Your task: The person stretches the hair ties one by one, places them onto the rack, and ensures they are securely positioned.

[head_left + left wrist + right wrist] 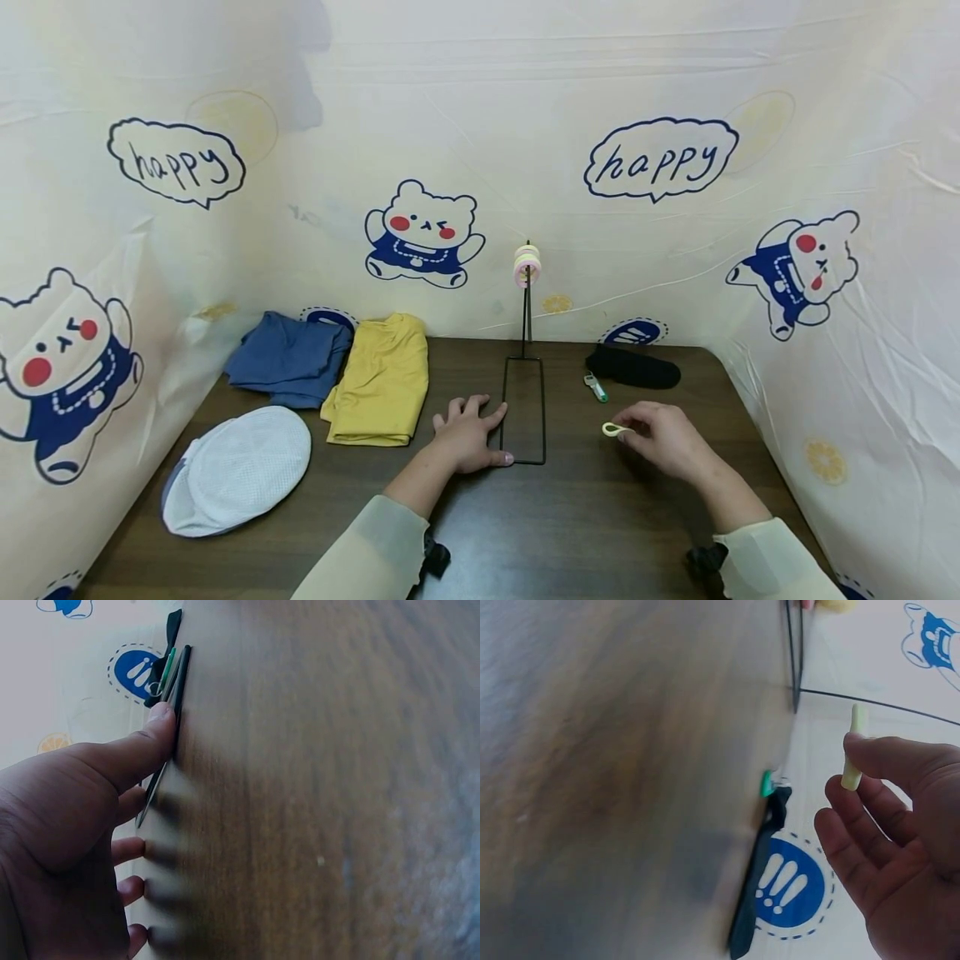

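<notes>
Right hand (pixel 667 437) pinches a pale green ring (pixel 613 429) just above the desk (pixel 600 517), right of the wire stand (pixel 523 408), whose base the flat, relaxed left hand (pixel 468 433) steadies.

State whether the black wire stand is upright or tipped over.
Upright: the wire stand has its base frame flat on the table, post vertical, rings on top.

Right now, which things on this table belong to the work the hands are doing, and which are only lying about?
In use:
- pale ring, pinched by the right hand
- wire stand, base pressed by the left hand
- rings on the stand's top

Lying about:
- blue cloth
- yellow cloth
- white mesh bag
- black sock
- green clip
</notes>
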